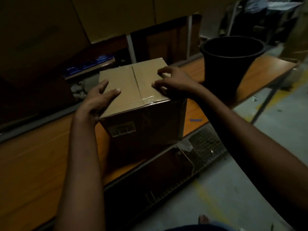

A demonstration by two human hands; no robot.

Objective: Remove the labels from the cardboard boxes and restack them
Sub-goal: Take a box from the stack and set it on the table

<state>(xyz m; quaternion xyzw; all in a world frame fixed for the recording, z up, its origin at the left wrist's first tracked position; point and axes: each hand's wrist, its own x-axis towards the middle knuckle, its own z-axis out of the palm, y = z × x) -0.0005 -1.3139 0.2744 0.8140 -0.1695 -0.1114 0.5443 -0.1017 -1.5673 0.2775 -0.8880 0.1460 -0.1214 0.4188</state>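
L hand [98,97] is spread fairly wide at the left top edge of the cardboard box [123,77]. Its thumb lies flat on the top and the fingers are near straight, reaching along that edge. It grips nothing.

R hand [173,79] sits on the top's right side w/ fingers bent, tips pressing the cardboard. Nothing is visibly pinched.

The box stands upright on the orange table [41,155], approx. mid-frame and between both hands. It looks near cubic, so no clear long axis. The taped seam [135,80] runs from the far edge to the near edge, slightly skewed right. The label [122,129] is on the near face, lower left, facing the person.

A black bucket [231,64] stands on the table just right of the box.
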